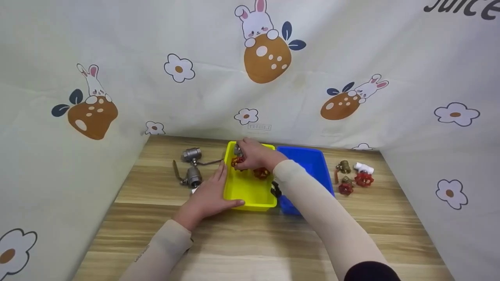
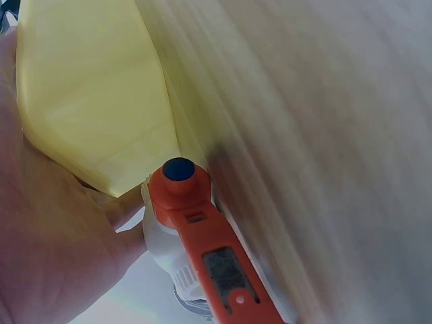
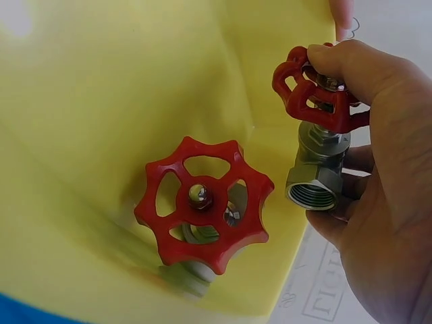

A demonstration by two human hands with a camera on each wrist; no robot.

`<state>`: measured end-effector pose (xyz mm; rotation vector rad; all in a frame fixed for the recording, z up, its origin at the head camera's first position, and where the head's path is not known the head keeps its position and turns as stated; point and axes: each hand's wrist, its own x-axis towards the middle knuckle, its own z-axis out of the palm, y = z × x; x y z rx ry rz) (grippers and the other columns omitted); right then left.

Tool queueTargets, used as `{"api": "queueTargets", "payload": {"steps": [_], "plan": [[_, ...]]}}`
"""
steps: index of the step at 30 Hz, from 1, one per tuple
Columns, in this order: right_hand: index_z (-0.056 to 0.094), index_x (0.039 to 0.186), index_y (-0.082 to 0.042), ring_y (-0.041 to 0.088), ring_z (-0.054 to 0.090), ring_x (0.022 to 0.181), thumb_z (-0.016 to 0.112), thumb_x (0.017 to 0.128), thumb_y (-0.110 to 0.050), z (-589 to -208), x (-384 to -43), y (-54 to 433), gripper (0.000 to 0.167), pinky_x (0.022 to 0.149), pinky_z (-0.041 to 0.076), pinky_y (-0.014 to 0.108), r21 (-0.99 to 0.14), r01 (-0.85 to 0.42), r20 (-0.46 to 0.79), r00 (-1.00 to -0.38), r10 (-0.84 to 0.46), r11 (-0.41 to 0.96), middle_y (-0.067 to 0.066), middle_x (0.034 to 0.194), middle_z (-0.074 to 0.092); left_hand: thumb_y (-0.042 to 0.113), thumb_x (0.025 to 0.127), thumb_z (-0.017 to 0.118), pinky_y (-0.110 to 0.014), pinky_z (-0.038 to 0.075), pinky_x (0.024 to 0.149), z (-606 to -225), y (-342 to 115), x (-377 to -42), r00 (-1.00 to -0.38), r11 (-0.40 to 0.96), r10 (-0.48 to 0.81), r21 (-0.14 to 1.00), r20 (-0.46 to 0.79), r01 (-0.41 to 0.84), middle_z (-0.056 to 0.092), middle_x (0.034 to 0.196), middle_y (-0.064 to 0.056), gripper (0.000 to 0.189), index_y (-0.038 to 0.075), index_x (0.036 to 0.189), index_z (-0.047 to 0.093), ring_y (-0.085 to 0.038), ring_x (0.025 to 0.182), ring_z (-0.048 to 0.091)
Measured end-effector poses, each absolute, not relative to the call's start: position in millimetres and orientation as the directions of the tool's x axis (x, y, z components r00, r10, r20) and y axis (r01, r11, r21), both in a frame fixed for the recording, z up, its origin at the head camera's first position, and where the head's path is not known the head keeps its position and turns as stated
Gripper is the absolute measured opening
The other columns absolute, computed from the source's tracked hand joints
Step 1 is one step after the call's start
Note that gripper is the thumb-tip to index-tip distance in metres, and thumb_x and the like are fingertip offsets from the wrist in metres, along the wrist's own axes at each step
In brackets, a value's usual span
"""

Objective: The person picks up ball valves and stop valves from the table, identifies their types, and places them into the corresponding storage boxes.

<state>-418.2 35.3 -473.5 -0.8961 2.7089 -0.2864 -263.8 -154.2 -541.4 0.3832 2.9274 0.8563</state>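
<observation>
My right hand [image 1: 256,154] is over the far end of the yellow bin [image 1: 250,193]. It grips a metal gate valve [image 3: 320,162] with a red handwheel, thumb on the wheel and fingers behind the threaded body. Beside it in the bin sits another valve [image 3: 202,209], its red handwheel facing up. My left hand [image 1: 209,195] lies along the bin's left side, fingers straight against the wall and thumb stretched over the near corner. Near this hand, the left wrist view has a white valve [image 2: 165,246] with an orange lever.
A blue bin [image 1: 306,154] stands right of the yellow one, partly behind my right forearm. Two metal lever valves [image 1: 193,175] lie to the left. On the right are a small brass valve [image 1: 344,167], a white valve [image 1: 364,168] with a red wheel and another red-wheeled valve [image 1: 346,189]. Printed sheeting [image 1: 211,97] surrounds the table.
</observation>
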Motion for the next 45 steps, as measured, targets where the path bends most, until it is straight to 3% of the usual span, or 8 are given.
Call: {"api": "queueTargets", "payload": {"steps": [14,24,32,39,45], "plan": [[0.049,0.162,-0.013,0.020,0.058,0.123,0.088,0.094,-0.049,-483.3,-420.8,31.8,0.087,0.119,0.050,0.041,-0.294,-0.568,-0.207,-0.747,-0.632,0.769,0.004,0.142,0.053,0.086,0.085,0.073,-0.060,0.032,0.130,-539.6,-155.2,-262.0,-0.967,0.816,0.256,0.535,0.005,0.219,0.003,0.185,-0.012,0.137,0.009,0.178,0.007,-0.045,0.164,0.030],[0.048,0.162,-0.009,0.025,0.055,0.136,0.087,0.094,-0.048,-486.9,-421.4,27.6,0.089,0.125,0.044,0.046,-0.251,-0.586,-0.208,-0.745,-0.634,0.771,0.010,0.149,0.053,0.084,0.087,0.073,-0.060,0.033,0.129,-540.3,-155.2,-262.7,-0.964,0.819,0.265,0.526,0.006,0.228,0.000,0.186,-0.010,0.135,0.010,0.178,0.005,-0.045,0.164,0.030],[0.049,0.161,-0.011,0.022,0.058,0.127,0.085,0.095,-0.052,-490.7,-422.6,24.8,0.085,0.122,0.047,0.045,-0.219,-0.578,-0.236,-0.751,-0.617,0.786,0.007,0.143,0.057,0.084,0.087,0.072,-0.061,0.034,0.129,-541.2,-155.4,-263.4,-0.964,0.818,0.267,0.526,0.011,0.232,0.000,0.185,-0.011,0.136,0.009,0.178,0.005,-0.045,0.163,0.030],[0.054,0.155,-0.014,0.020,0.061,0.115,0.084,0.096,-0.052,-491.8,-420.4,26.4,0.077,0.111,0.055,0.038,-0.234,-0.576,-0.243,-0.746,-0.621,0.783,0.002,0.132,0.060,0.085,0.086,0.073,-0.061,0.035,0.128,-541.5,-155.4,-263.1,-0.966,0.821,0.259,0.524,0.011,0.226,0.002,0.185,-0.011,0.137,0.009,0.178,0.006,-0.046,0.162,0.032],[0.054,0.157,-0.014,0.019,0.060,0.115,0.085,0.096,-0.052,-492.5,-418.3,26.7,0.079,0.111,0.055,0.037,-0.237,-0.569,-0.244,-0.750,-0.615,0.788,0.001,0.133,0.060,0.084,0.087,0.073,-0.062,0.034,0.128,-542.1,-155.6,-263.4,-0.964,0.820,0.264,0.523,0.015,0.232,0.002,0.185,-0.012,0.135,0.007,0.178,0.009,-0.045,0.163,0.029]]}}
